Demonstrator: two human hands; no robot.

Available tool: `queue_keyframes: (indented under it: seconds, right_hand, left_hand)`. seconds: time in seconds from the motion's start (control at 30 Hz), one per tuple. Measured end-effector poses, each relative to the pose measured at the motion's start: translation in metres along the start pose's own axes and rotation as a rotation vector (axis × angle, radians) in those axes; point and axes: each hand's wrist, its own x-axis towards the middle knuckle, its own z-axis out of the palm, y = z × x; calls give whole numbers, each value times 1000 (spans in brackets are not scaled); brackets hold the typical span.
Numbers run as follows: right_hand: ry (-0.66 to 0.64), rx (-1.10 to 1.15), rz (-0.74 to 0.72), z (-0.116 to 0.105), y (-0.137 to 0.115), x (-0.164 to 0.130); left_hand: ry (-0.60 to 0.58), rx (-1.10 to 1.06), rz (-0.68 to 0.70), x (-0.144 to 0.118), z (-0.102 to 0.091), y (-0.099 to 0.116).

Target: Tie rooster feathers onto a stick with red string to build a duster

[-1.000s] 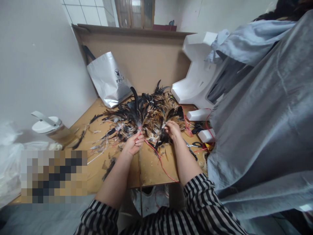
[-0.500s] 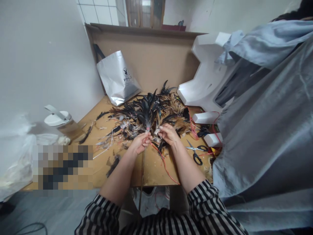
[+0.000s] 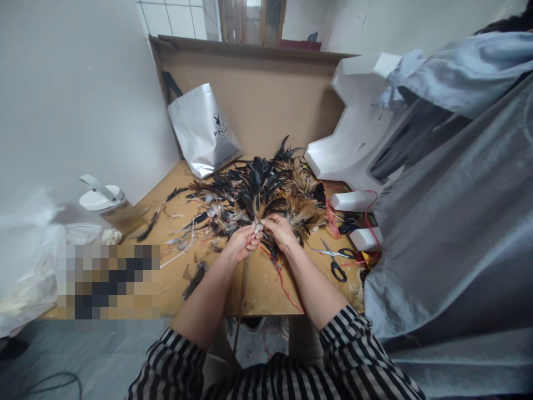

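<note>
My left hand is closed around the top of a thin stick, which runs down past the table's front edge. Black feathers fan out above that grip. My right hand pinches a tuft of brown feathers by its pale quill ends, against the stick's top. Both hands nearly touch, and the fingers cover most of the join. Red string trails from near the hands toward the front edge. A pile of loose black and brown feathers lies just behind them.
Black-handled scissors lie open to the right. White foam pieces and grey cloth border that side. A silver bag leans at the back, a lidded drink container stands left, and plastic bags sit nearby.
My right hand has moved left with the brown feathers, bringing them against the stick in front of the black ones. My left hand keeps its grip.
</note>
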Motion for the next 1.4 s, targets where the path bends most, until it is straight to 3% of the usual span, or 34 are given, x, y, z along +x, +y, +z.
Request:
queue_keyframes:
  seconds: [0.5, 0.63, 0.83, 0.9, 1.03, 1.13, 1.3, 1.4]
  right_hand:
    - [-14, -108, -20, 3, -3, -3]
    - [-40, -56, -33, 5, -1, -3]
    - [54, 125, -13, 2, 4, -1]
    - [4, 199, 57, 1, 3, -2]
    - [-217, 251, 196, 2, 1, -7]
    - [-312, 250, 228, 5, 3, -10]
    - [-332, 190, 249, 8, 6, -13]
    - [-270, 33, 181, 10, 7, -14]
  left_hand:
    - [67, 242, 103, 0, 5, -6]
    - [72, 256, 104, 0, 4, -7]
    - [-3, 160, 70, -2, 1, 0]
    - [-16, 120, 66, -4, 0, 4]
    - [8, 102, 89, -10, 0, 9]
    - [24, 125, 105, -17, 4, 11]
    - [53, 227, 126, -27, 15, 9]
    - [161, 360, 177, -28, 17, 6]
